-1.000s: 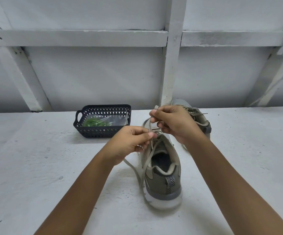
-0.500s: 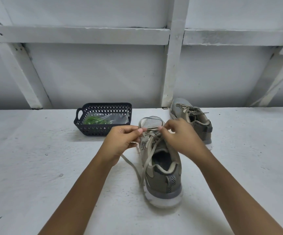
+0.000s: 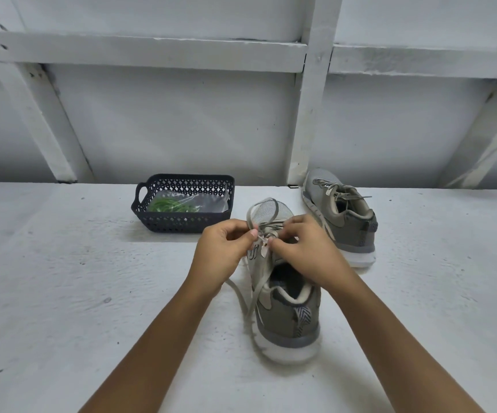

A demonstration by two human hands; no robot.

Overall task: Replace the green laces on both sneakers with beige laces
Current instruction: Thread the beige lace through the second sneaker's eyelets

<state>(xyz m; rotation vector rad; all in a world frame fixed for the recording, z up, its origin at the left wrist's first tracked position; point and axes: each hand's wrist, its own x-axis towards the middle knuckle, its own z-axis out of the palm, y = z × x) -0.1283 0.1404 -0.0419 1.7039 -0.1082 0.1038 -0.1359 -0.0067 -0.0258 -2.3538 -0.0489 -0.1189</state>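
well, at frame centre the left hand [image 3: 226, 248] and right hand [image 3: 304, 248] each pinch the beige lace [image 3: 257, 289] with curled fingers over the near sneaker [image 3: 286, 320]. the second sneaker [image 3: 345, 222] sits right of centre, the green laces [image 3: 169, 205] in the basket [image 3: 181, 226] left of centre.

Dark blue plastic basket [image 3: 181, 224] with lattice walls and a cut-out handle [image 3: 141, 192] on its left end, sitting on a white painted table [image 3: 62, 278] near the back edge. Clear plastic bag [image 3: 215, 203] lying flat inside the basket. Table surface rough, with a few dark specks, one [image 3: 107, 300] left of centre. Behind it a white panelled wall [image 3: 181, 123]: horizontal rail [image 3: 140, 55] across the top, upright post [image 3: 313, 99] right of centre, diagonal brace [image 3: 41, 114] at left, another diagonal brace [image 3: 485, 135] at right. Paint scuffed and greyish in spots.
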